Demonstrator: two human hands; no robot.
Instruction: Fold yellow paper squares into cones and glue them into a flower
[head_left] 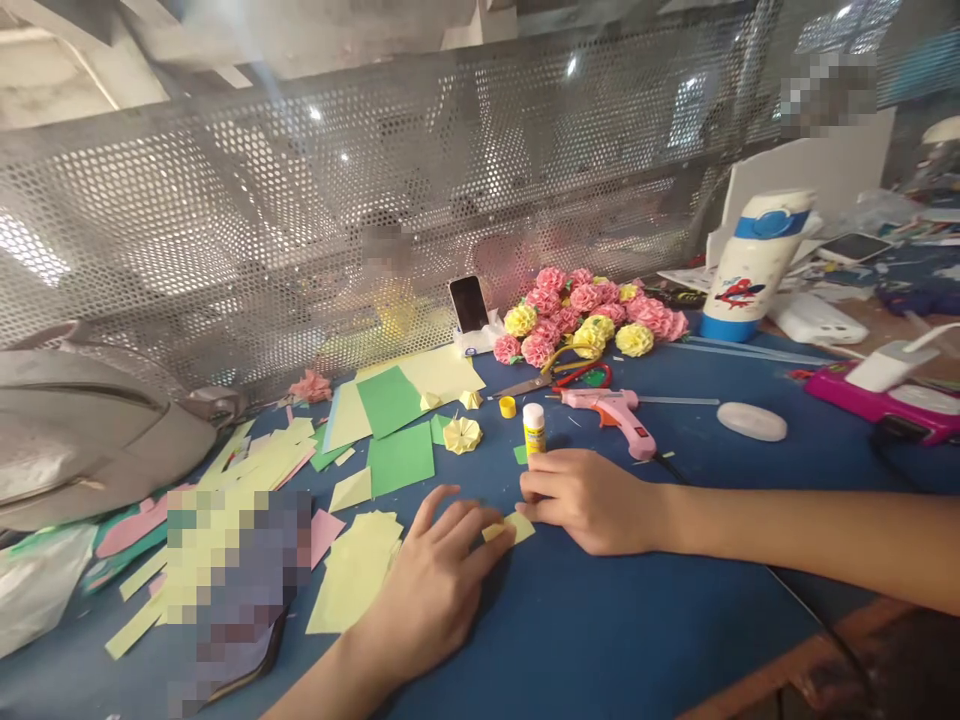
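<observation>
A small yellow paper piece lies on the blue tabletop between my hands. My left hand is palm down with fingers spread, its fingertips pressing on the left part of that piece. Curled fingers of my right hand pinch at its upper right edge. Just behind the right knuckles a glue stick stands upright without its cap, its base hidden by the hand. The yellow cap sits behind it. Beside my left wrist are stacked yellow paper sheets.
A pink glue gun, scissors and a folded yellow paper flower lie beyond my hands. Pink and yellow paper flowers are piled near the perforated screen. Green sheets lie left; a bottle stands right.
</observation>
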